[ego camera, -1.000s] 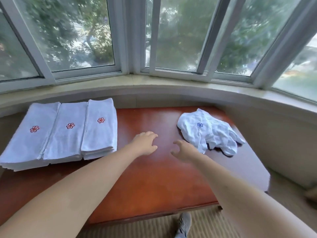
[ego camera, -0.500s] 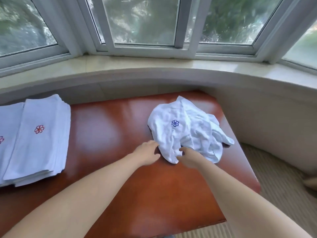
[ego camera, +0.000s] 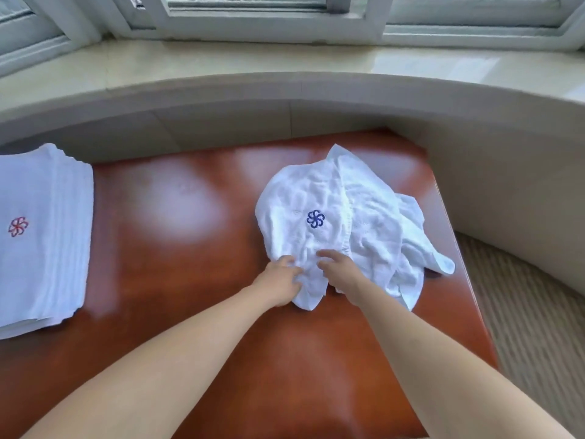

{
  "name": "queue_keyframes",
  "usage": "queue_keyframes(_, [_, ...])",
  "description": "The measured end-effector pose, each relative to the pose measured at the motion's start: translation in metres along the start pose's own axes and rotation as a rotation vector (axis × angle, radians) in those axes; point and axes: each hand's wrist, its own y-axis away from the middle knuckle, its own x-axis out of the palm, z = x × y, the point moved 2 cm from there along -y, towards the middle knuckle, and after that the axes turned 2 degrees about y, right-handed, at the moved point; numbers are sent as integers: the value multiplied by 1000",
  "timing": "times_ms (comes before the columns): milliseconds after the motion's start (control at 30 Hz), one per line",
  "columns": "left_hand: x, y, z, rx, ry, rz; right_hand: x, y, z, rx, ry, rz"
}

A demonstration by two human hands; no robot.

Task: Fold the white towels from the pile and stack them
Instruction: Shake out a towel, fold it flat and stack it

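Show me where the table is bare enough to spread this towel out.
The widest bare stretch of table lies between the folded stack and the crumpled towel. The right side is crowded: left hand and right hand grip the towel there.

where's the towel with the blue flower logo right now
In the head view the crumpled towel with the blue logo lies on the right part of the wooden table, with both hands gripping its near edge.

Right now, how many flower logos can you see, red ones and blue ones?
Red flower logo on the folded towel stack: 1
Blue flower logo on the crumpled towel pile: 1
Total: 2
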Motion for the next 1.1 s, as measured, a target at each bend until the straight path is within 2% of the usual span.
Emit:
queue_keyframes(133, [-10, -4, 4, -32, 105, -125, -2, -12, 1, -12, -51, -30])
queue_keyframes(333, [-39, 14, 8, -65, 299, -346, 0, -6, 26, -78, -74, -163])
queue_keyframes(467, [-55, 31, 14, -50, 408, -414, 9, 8, 50, -136, -109, -201])
queue_keyframes(567, [-65, 49, 23, -31, 431, -418, 17, 23, 64, -97, -205, -212])
queue_keyframes(667, [-77, 72, 34, 2, 425, -432, 29, 44, 80, -74, -305, -155])
queue_keyframes(833, [-99, 123, 54, 51, 363, -559, 59, 103, 114, -227, -297, -138])
queue_keyframes(1100, [-124, 232, 105, 82, 414, -717, 133, 202, 158, -428, -139, -233])
